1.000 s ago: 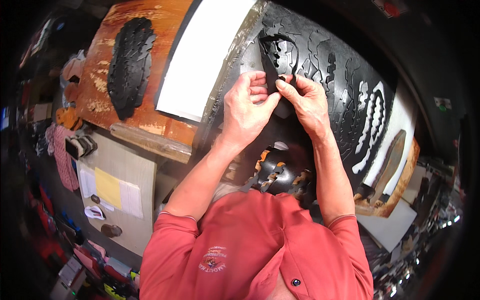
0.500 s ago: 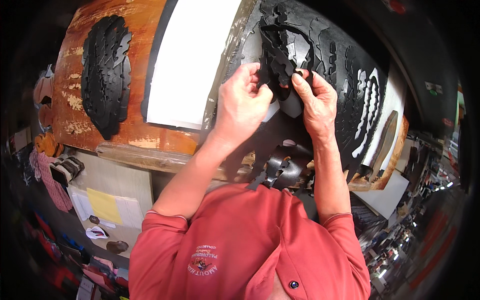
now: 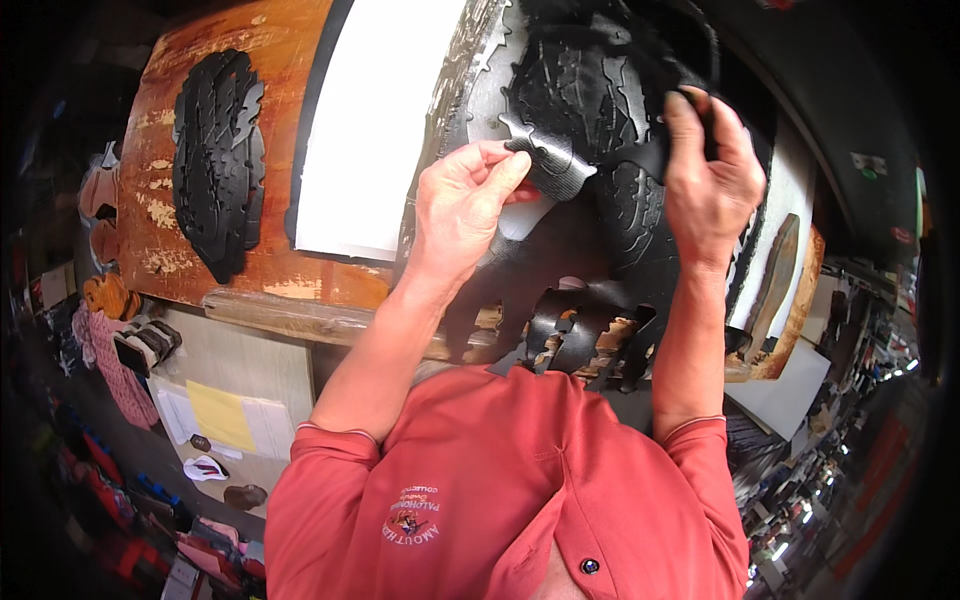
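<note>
My left hand point(image 3: 462, 210) pinches a small black leather piece point(image 3: 556, 168) with a toothed edge and a finely ribbed, shiny surface. Off to the right, my right hand point(image 3: 712, 185) is closed on a thin black leather offcut that loops up beyond the fingers and is partly smeared by motion. Beneath both hands lies a black leather sheet point(image 3: 560, 250) with many jagged cut-outs, its near part hanging over the table edge. Further cut black shapes point(image 3: 565, 85) lie at the back, between the hands.
On the worn orange-brown wooden table point(image 3: 290, 100), a stack of cut black pieces point(image 3: 218, 160) lies at the left. A white sheet point(image 3: 380, 130) is beside it. A wooden stick point(image 3: 775, 270) rests at the right. Papers with a yellow sheet point(image 3: 220, 415) lie below left.
My hands have moved apart. The right has gone right and up with the black offcut, while the left keeps a small leather piece that now shows its ribbed face.
</note>
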Demonstrator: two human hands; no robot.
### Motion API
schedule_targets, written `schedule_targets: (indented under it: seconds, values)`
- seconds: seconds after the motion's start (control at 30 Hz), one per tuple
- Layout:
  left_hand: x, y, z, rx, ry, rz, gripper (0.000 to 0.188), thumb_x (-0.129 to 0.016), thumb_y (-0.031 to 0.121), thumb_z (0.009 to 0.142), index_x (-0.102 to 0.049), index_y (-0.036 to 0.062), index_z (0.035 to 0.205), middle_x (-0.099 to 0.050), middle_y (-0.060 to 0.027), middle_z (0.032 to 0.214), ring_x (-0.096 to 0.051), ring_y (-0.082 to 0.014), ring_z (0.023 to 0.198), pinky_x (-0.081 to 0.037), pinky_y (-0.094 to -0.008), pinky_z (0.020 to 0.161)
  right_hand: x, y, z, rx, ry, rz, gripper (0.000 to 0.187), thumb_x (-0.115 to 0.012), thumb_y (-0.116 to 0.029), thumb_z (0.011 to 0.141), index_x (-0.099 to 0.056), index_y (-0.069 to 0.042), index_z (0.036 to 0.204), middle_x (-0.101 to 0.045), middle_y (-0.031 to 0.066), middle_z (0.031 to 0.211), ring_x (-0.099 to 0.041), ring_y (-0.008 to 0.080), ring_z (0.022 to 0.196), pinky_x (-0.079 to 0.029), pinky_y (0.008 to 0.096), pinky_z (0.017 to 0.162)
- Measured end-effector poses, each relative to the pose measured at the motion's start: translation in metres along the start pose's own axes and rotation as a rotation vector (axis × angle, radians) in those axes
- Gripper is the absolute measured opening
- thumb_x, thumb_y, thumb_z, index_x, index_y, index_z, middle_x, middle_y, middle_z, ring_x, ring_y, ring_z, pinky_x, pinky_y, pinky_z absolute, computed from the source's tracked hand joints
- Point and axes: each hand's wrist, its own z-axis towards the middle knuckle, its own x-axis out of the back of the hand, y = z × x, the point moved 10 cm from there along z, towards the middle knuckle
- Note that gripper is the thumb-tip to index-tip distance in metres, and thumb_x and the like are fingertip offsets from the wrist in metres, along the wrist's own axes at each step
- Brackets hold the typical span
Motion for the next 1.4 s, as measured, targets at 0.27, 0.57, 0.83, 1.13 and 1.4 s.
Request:
schedule_targets:
  seconds: [0.27,0.57,0.83,1.13,1.4]
  values:
    - [0.009,0.004,-0.001,-0.053,0.089,0.150,0.018,-0.071,0.012,0.105,-0.072,-0.0023,0.116,-0.074,-0.0022,0.098,-0.068,-0.0070,0.085,-0.055,-0.0222,0.077,-0.063,-0.042,-0.049,0.335,-0.337,-0.046,0.019,-0.074,0.002,0.089,-0.067,0.004,0.107,-0.067,0.0180,0.091,-0.067,0.0360,0.085,-0.057,0.0434,0.076]
    - [0.005,-0.012,0.005,0.082,0.010,-0.223,0.011,-0.070,0.007,0.104,-0.072,-0.0001,0.112,-0.075,-0.0044,0.100,-0.072,-0.0096,0.089,-0.059,-0.0251,0.081,-0.084,-0.029,-0.043,0.235,-0.625,0.034,0.048,-0.085,-0.027,0.090,-0.068,0.005,0.121,-0.061,0.0194,0.098,-0.064,0.0374,0.088,-0.054,0.0453,0.078]
    - [-0.008,-0.005,0.010,-0.080,0.013,0.002,0.012,-0.065,0.006,0.107,-0.068,-0.0026,0.115,-0.074,-0.0059,0.104,-0.072,-0.0108,0.091,-0.061,-0.0271,0.084,-0.093,0.020,-0.044,-0.197,-0.714,0.334,0.035,-0.085,-0.023,0.092,-0.075,0.003,0.113,-0.069,0.0114,0.094,-0.067,0.0199,0.083,-0.053,0.0352,0.073]
    - [-0.016,0.005,0.006,-0.228,0.027,0.223,0.012,-0.061,0.004,0.108,-0.065,-0.0045,0.116,-0.073,-0.0064,0.104,-0.071,-0.0105,0.093,-0.061,-0.0269,0.083,-0.094,0.031,-0.051,-0.241,-0.694,0.392,0.027,-0.082,-0.021,0.095,-0.076,0.002,0.106,-0.070,0.0091,0.091,-0.065,0.0154,0.081,-0.052,0.0335,0.071]
    - [-0.014,0.004,0.002,-0.235,0.004,0.226,0.012,-0.061,0.003,0.108,-0.065,-0.0032,0.118,-0.074,-0.0071,0.111,-0.070,-0.0110,0.096,-0.059,-0.0285,0.088,-0.087,0.022,-0.044,-0.035,-0.638,0.400,0.025,-0.082,-0.019,0.093,-0.074,0.005,0.100,-0.067,0.0143,0.085,-0.062,0.0270,0.073,-0.049,0.0395,0.066]
